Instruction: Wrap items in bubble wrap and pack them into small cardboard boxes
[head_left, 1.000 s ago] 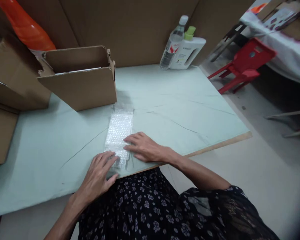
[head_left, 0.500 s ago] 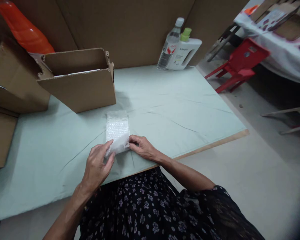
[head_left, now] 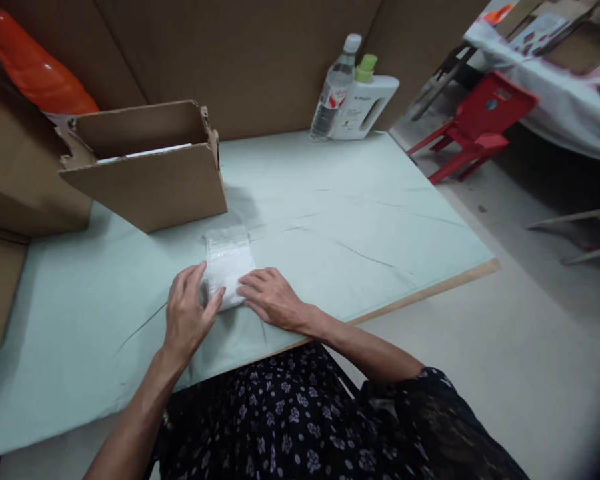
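Observation:
A strip of clear bubble wrap [head_left: 227, 257], partly rolled up from its near end, lies on the pale green table [head_left: 330, 213]. My left hand [head_left: 187, 313] rests on the roll's left side, fingers curled over it. My right hand [head_left: 269, 297] presses on the roll's right side with fingers laid against it. Whatever is inside the roll is hidden.
An open cardboard box [head_left: 145, 167] stands just behind the wrap, more cardboard boxes [head_left: 10, 193] at the left. A water bottle [head_left: 334, 90] and a white jug with green cap [head_left: 363, 100] stand at the back. A red plastic chair [head_left: 473, 123] is off the table's right.
The bubble wrap lay flat and long a second ago; both hands have rolled its near end away from me, so the strip is now much shorter.

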A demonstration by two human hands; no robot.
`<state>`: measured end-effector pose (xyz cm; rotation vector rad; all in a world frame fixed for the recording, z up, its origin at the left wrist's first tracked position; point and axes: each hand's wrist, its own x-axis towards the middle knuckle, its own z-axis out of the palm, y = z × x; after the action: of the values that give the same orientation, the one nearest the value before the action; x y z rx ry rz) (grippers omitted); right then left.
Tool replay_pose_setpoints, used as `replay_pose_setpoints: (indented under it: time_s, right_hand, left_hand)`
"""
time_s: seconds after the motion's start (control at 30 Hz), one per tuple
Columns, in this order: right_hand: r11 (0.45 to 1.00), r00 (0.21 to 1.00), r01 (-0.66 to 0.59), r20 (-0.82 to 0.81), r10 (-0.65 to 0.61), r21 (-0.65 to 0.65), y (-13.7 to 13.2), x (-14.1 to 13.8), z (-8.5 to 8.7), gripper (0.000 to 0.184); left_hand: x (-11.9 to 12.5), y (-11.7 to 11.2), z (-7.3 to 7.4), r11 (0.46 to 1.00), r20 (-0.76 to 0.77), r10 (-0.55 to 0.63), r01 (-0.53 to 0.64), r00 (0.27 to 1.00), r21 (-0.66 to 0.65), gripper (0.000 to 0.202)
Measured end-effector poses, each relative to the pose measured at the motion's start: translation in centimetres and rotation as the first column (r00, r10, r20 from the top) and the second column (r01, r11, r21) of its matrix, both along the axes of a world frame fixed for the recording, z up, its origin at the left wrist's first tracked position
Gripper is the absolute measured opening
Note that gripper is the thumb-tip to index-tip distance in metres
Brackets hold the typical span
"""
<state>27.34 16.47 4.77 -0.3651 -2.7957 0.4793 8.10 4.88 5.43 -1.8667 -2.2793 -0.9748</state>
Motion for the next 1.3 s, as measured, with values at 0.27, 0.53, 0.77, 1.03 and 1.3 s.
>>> replay_pose_setpoints:
  time_s: [0.27,0.53,0.77,1.03,1.3]
  right_hand:
    - [0.936,0.999,0.022,0.036,-0.010,-0.350,0.2,1.0,1.6,0.024]
    - [0.999,0.999,0.022,-0.023,-0.023,-0.048,0.0,1.6,1.4,0.037]
    - [0.971,0.996,0.088,0.000,-0.090,-0.221,0.2,0.3,0.3,0.028]
    - [0.741,0.979,0.178,0.041,-0.200,-0.647,-0.1,0.2,1.0,0.031]
    - [0.692,0.954,0.099,-0.129,-0.270,-0.715,1.1,1.4,0.7,0.069]
  left_hand:
    - [1.8,-3.5,1.2,0.978,0.101,-0.200,0.204,0.975,-0.034,0.036]
    - [0.9,-0.7,-0.2,0.997,0.072,0.013,-0.008,0.997,-0.073,0.035]
    - [2.0,-3.5,0.5,0.997,0.233,0.076,-0.077,0.970,-0.002,0.040]
    - [3.8,-4.7,0.2,0.960,0.948,0.247,-0.184,0.199,-0.211,0.085]
    - [4.4,-2.3,-0.4,0.969,0.971,0.211,-0.154,0.116,-0.192,0.082]
